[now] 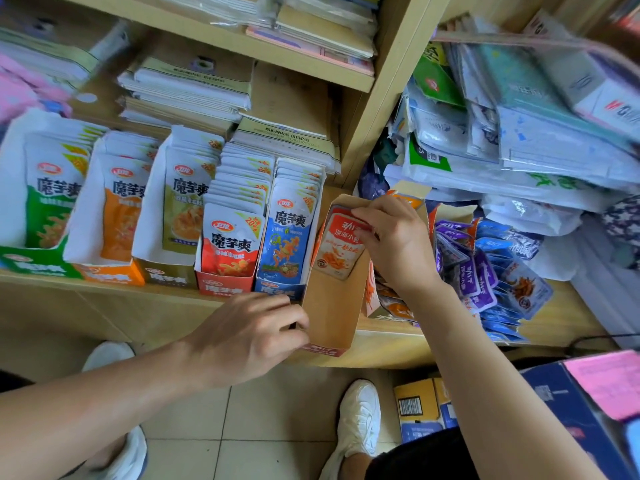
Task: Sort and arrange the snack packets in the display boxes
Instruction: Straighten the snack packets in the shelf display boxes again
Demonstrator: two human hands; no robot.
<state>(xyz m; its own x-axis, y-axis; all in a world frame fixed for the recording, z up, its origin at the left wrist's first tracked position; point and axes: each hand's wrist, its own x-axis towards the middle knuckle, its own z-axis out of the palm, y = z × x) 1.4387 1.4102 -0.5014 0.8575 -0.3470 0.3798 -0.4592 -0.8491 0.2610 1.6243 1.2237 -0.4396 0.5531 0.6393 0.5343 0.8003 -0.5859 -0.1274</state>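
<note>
Box [332, 306] at shelf [104, 306] front edge, steadied by left hand [252, 336] gripping its near wall. Right hand [394, 242] pinches red packets [341, 249] at the box's rear, likely squaring them upright.

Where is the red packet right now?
Head view, right of centre: the red packet sits at the far end of the brown box, held by the right hand, just right of the blue packets.

Notebook stacks [187, 88] line the back edge of the shelf [138, 306]; plastic-wrapped packs [519, 133] pile at its right end. Below, white shoes [360, 420] stand on tiled floor [270, 427] near a barcoded cardboard box [415, 400].
</note>
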